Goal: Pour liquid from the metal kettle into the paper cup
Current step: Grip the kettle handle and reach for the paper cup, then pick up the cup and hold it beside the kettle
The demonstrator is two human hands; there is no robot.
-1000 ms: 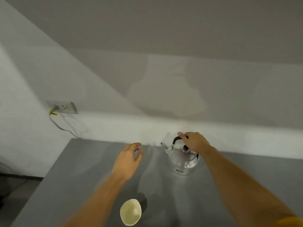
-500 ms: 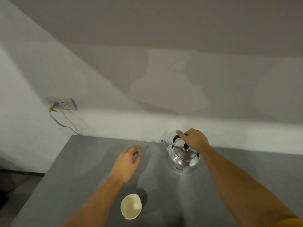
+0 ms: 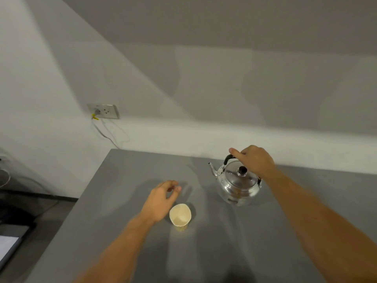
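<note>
A shiny metal kettle (image 3: 237, 186) with a black lid knob and a black handle stands on the grey table (image 3: 122, 180), its spout pointing left. My right hand (image 3: 253, 160) is closed over the top of the handle. A pale paper cup (image 3: 180, 216) stands upright and looks dry inside, in front and to the left of the kettle. My left hand (image 3: 161, 199) hovers just left of the cup, fingers loosely curled and apart, holding nothing; it appears close to the cup's rim without gripping it.
The table's left edge runs diagonally, with floor and dark items (image 3: 12, 201) below it. A wall socket (image 3: 103, 111) with a plugged cable sits on the white wall behind. The wall rises right behind the kettle.
My left hand has drawn back toward me and now sits beside the cup. My right hand stays on the kettle handle, and the kettle still stands on the table. The view has tilted down.
</note>
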